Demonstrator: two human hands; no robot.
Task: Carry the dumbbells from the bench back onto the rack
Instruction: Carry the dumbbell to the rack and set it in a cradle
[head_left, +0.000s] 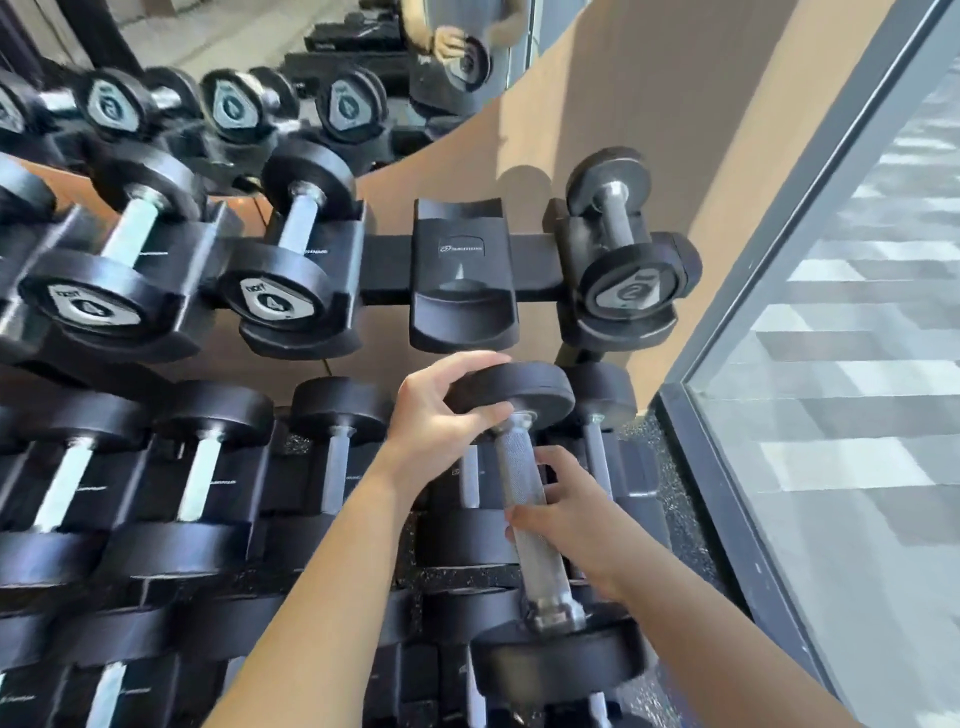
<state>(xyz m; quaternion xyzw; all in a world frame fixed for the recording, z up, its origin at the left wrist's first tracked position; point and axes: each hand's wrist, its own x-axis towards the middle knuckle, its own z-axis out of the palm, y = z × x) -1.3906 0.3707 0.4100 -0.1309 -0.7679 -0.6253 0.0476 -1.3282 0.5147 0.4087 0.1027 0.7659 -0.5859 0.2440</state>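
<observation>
Racking step: both hands' fingers clamped on dumbbell (524, 499) — left hand (441, 410) on top head, right hand (566, 514) on handle. Next, prob. lift into empty cradle (464, 270).

Empty cradle (464, 270) on top rail: open from above and front. Left of cradle: 4 dumbbell (291, 249) close beside. Right of cradle: 2 dumbbell (623, 249) close beside. Behind cradle: wall (649, 104). Below cradle: lower row fully packed, held dumbbell (530, 499) in front.

Your left hand (441, 410) reaches forward, fingers curled in a grasp; your right hand (566, 525) sits lower and nearer, fingers wrapped shut, both forearms extended.
</observation>
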